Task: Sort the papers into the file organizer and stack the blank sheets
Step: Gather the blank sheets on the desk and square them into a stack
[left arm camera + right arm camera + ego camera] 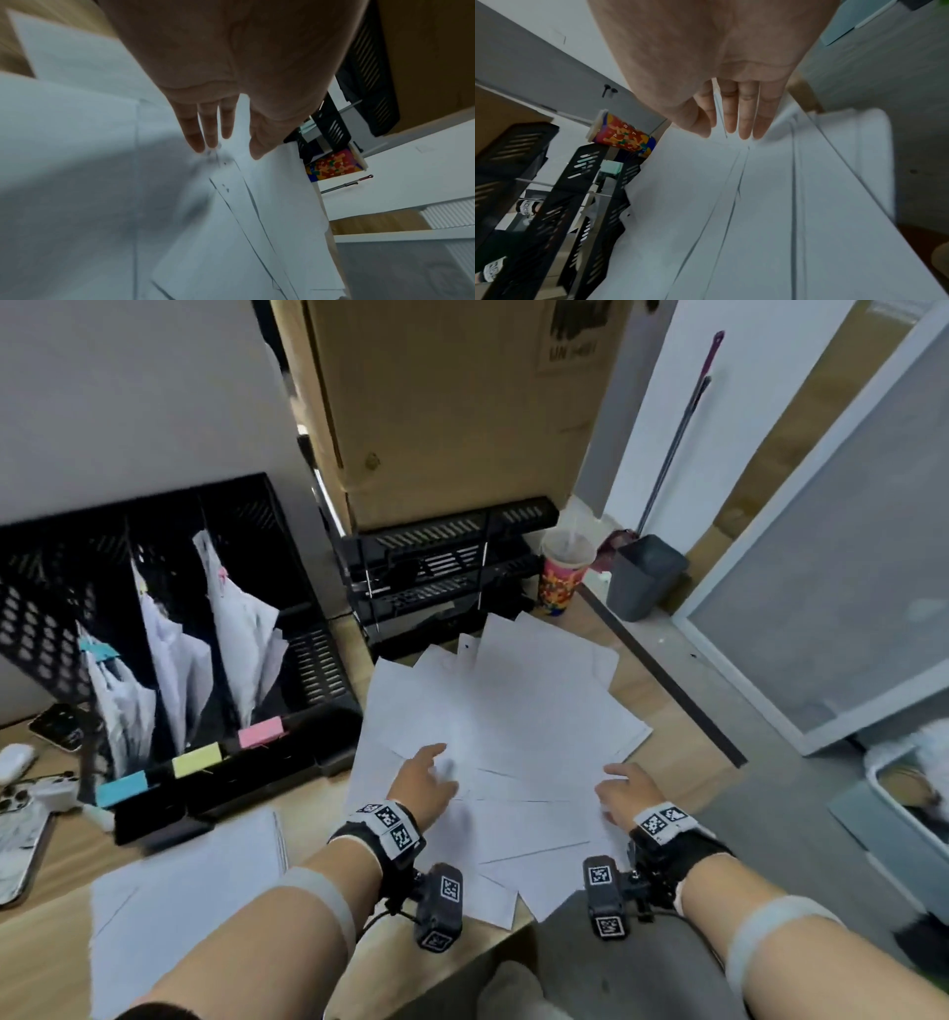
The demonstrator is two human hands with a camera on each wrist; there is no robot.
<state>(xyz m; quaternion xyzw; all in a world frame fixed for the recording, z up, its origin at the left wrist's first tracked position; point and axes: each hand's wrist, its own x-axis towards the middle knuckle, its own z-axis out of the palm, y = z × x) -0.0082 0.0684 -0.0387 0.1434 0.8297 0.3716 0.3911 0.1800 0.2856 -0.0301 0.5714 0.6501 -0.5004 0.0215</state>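
Head view, left hand and right hand palm-down over fanned blank sheets, grips empty, fingers straight

From my feed I see a light wooden desk set against a pale wall. A tall cardboard box stands at its far edge. Grey floor runs to the right, where a frosted glass panel leans in a white frame.
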